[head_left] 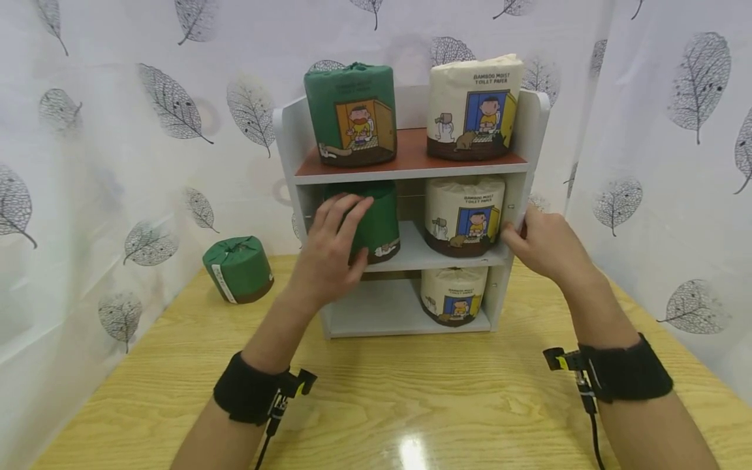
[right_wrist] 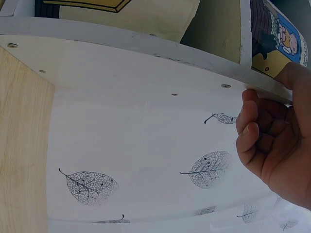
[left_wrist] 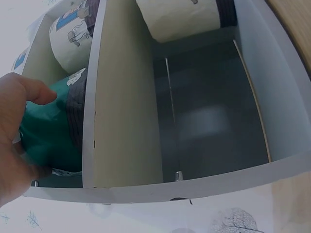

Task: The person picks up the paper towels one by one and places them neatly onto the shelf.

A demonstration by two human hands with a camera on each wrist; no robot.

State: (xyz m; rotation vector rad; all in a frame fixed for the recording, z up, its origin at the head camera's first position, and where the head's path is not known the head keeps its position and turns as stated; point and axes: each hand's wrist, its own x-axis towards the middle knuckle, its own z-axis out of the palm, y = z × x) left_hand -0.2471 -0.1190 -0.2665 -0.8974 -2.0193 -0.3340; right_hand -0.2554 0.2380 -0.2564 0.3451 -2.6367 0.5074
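Note:
My left hand (head_left: 330,254) is at the wrapped green toilet paper roll (head_left: 378,222) on the left of the middle shelf. In the left wrist view, thumb and fingers spread round opposite sides of this green roll (left_wrist: 53,126). My right hand (head_left: 546,245) grips the right side panel of the white shelf unit (head_left: 529,156). Its thumb is at the front edge and its curled fingers lie outside the panel, as the right wrist view shows the hand (right_wrist: 274,141). A cream toilet paper roll (head_left: 464,219) stands just inside that panel.
On the top shelf stand another green roll (head_left: 352,117) and a cream roll (head_left: 472,108). A cream roll (head_left: 454,297) occupies the bottom shelf's right. One more green roll (head_left: 237,269) sits on the wooden table (head_left: 376,398), left of the unit. A leaf-patterned curtain (head_left: 117,163) hangs behind.

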